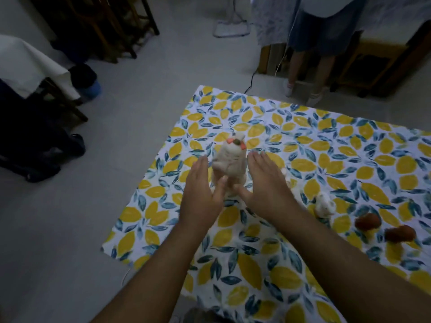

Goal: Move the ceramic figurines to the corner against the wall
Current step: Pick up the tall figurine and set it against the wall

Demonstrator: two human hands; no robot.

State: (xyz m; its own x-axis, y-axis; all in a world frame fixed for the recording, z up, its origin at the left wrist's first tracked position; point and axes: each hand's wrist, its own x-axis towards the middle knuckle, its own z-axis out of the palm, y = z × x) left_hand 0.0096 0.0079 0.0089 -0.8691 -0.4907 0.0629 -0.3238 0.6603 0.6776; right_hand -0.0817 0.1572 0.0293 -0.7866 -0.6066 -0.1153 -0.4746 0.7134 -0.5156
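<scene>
A tall white ceramic figurine (229, 159) with orange marks on its head stands upright on the lemon-patterned tablecloth (256, 264), near the table's left edge. My left hand (200, 192) and my right hand (265, 183) flank it, palms facing inward and fingers stretched out. Both thumbs lie in front of its base, but neither hand closes around it. To the right stands a smaller white figurine (324, 206). Two brown figurines (368, 221) (400, 233) sit further right. Another small pale piece (290, 183) peeks out behind my right hand.
Grey floor (116, 136) lies left of and beyond the table. A person (321, 43) stands at the far side near a wooden bench. Dark chairs (98, 26) and a blue bucket (93, 88) are at the far left. A cable (250, 82) runs across the floor.
</scene>
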